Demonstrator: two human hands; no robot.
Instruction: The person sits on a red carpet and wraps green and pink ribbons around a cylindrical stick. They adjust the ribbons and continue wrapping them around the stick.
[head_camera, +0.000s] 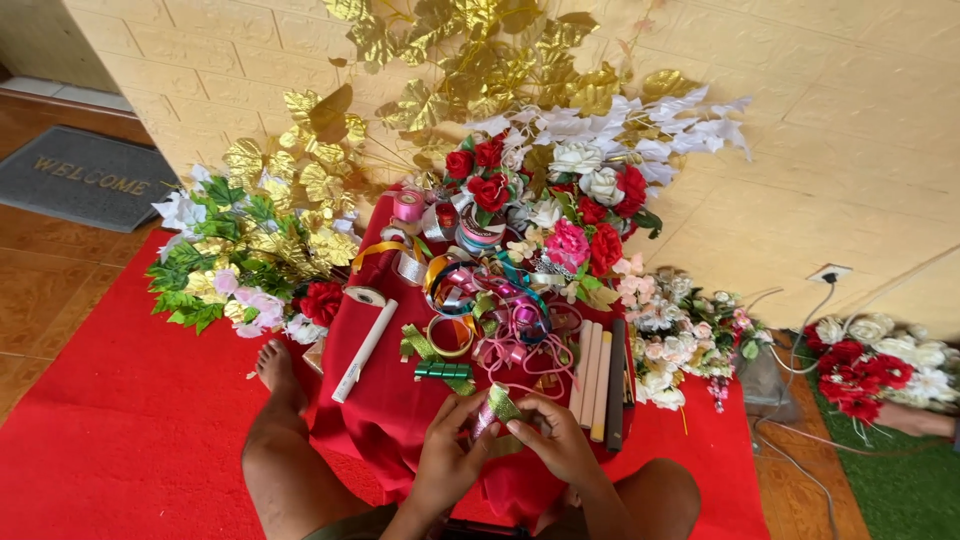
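Both hands meet low over the near edge of the red cloth (385, 400), and a short green ribbon (500, 404) with a glittery face sits between them. The left hand (447, 455) curls about its lower end, fingers closed in a pinch, thumb toward the middle. The right hand (553, 437) closes on the upper side, fingertips bent over the strip. Neither palm is open; both grip the same piece.

The ribbon's long axis runs on a slant, from low by the left thumb up and away toward the pile of ribbons (495, 300). Its far tip pointing at that pile is free of the fingers. Which hand holds more of it is hard to tell, since the fingers hide the middle; the right looks a little nearer the raised end, the left nearer the lower one.

Just beyond the hands lies a small dark green bow (442, 371), apart from them and slightly to the left. To the right of the right hand, a few rolls (598, 375) lie side by side, long axes pointing away from the person, close to the knuckles but not touching. A white roll (364, 350) lies aslant well to the left, near a bare foot (278, 372). Artificial flowers (560, 210) stand behind the pile.
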